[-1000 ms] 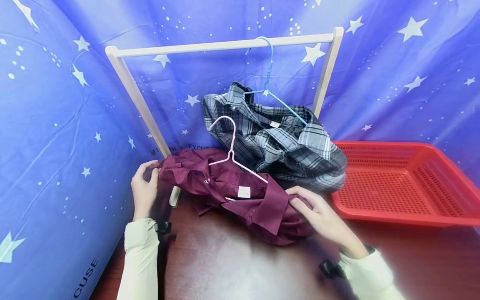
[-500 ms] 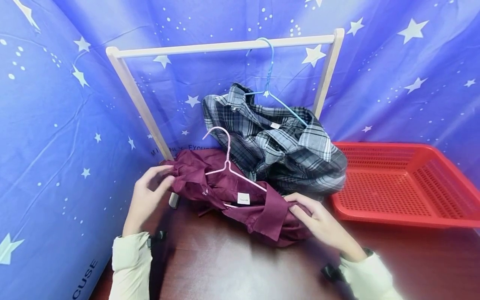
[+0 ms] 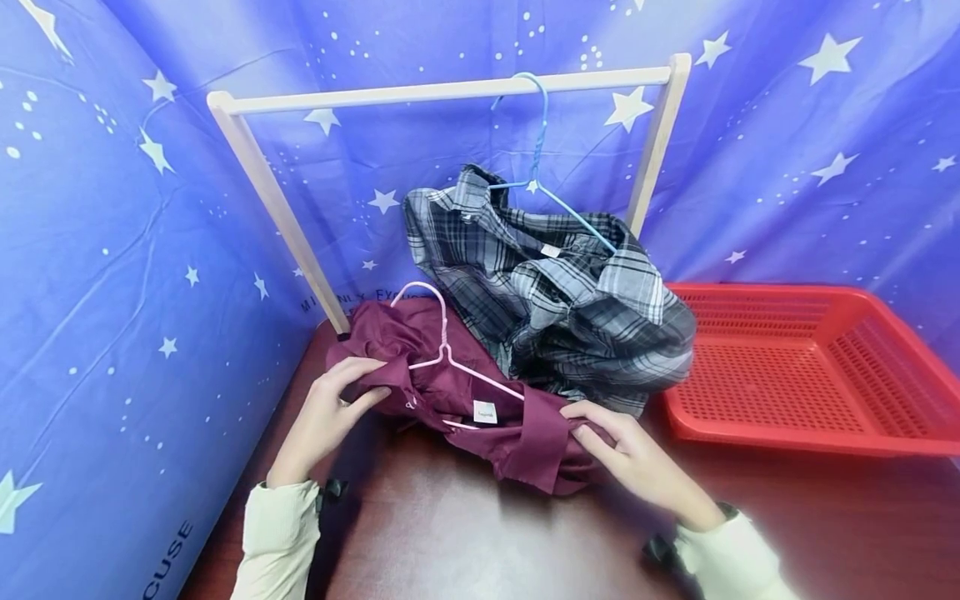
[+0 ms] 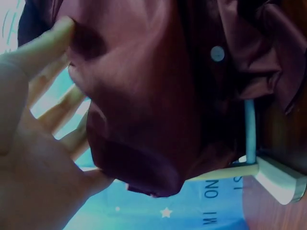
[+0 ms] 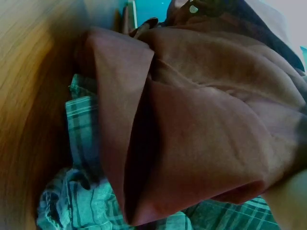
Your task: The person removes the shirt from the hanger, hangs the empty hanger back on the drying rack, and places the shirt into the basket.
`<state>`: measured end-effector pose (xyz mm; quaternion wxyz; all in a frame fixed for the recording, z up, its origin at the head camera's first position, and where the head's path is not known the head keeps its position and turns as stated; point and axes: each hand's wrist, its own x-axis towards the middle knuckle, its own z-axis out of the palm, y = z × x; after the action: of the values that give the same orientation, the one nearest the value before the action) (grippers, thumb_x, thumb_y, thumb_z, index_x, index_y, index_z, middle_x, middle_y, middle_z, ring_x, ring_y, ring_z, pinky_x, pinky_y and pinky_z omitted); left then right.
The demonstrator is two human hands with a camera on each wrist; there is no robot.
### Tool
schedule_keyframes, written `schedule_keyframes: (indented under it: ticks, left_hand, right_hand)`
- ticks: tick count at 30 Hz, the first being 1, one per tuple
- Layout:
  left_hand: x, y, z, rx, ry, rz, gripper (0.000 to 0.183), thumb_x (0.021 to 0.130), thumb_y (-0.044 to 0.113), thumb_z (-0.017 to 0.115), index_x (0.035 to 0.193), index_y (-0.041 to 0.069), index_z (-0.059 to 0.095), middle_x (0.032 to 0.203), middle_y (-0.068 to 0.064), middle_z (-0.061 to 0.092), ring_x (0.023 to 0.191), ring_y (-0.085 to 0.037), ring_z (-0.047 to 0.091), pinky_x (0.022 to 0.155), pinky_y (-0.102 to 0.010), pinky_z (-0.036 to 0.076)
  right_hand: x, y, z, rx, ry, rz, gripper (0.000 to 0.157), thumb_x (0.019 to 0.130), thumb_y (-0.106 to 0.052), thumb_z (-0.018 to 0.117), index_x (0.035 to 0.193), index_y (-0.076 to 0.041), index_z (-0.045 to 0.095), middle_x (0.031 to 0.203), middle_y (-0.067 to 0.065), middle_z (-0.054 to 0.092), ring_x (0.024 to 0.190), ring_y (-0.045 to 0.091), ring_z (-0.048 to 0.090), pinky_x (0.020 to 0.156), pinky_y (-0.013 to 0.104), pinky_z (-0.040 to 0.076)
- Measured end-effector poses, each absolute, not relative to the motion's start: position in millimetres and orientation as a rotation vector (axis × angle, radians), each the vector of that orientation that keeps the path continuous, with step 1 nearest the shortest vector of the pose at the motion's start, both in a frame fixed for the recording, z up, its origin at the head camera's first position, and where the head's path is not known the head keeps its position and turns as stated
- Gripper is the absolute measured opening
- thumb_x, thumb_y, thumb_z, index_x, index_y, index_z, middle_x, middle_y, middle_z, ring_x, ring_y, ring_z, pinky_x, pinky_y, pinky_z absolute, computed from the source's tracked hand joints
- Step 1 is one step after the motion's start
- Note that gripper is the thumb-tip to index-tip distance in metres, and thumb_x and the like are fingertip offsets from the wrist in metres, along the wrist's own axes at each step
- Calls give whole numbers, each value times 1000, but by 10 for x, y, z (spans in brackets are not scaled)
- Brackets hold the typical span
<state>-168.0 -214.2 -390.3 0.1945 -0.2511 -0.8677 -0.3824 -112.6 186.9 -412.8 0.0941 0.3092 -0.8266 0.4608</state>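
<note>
Now, maroon shirt [image 3: 450,392]: before the plaid shirt [image 3: 551,287], below the rail [image 3: 375,94]; left hand [image 3: 326,414] and right hand [image 3: 628,452] pinch its two sides.
Pink hanger [image 3: 444,337]: could slip from the neckline if its free hook [image 3: 422,286] tips.
Hook: lower than a second ago, left hand further inward.

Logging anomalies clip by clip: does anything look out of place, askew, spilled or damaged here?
The plaid shirt hangs askew, its blue hanger turned at an angle to the bar; the maroon shirt is merely rumpled. No spill or damage shows.
</note>
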Motion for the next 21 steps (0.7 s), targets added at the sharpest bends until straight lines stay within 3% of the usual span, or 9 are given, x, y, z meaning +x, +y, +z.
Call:
schedule_keyframes:
  ticks: [8, 14, 21]
  left_hand:
    - [-1674, -2073, -3982, -686, -2420, -960, 32, 77, -4, 78, 107, 6, 73, 104, -6, 72, 103, -25, 65, 97, -16, 40]
    - [-1630, -2042, -4014, -663, -2439, -844, 31, 76, -9, 77, 102, 6, 73, 102, -5, 71, 100, -24, 67, 91, -36, 48]
    - [-1605, -2018, -4030, -657, -2401, -802, 28, 76, -6, 77, 100, 9, 75, 100, -3, 71, 99, -22, 68, 88, -35, 47]
  right_hand:
    - [-1101, 1847, -4144, 918, -2470, 1328, 29, 95, 4, 55, 117, -13, 65, 109, -3, 69, 102, 2, 61, 93, 13, 43]
    - [-1071, 1827, -4166, 923, -2477, 1311, 31, 93, 4, 58, 117, -14, 66, 109, -4, 70, 100, 3, 63, 91, 13, 45]
    - [-1042, 1795, -4090, 1009, -2412, 1174, 50, 87, 0, 68, 134, -15, 59, 130, -4, 62, 122, 10, 56, 104, 14, 38]
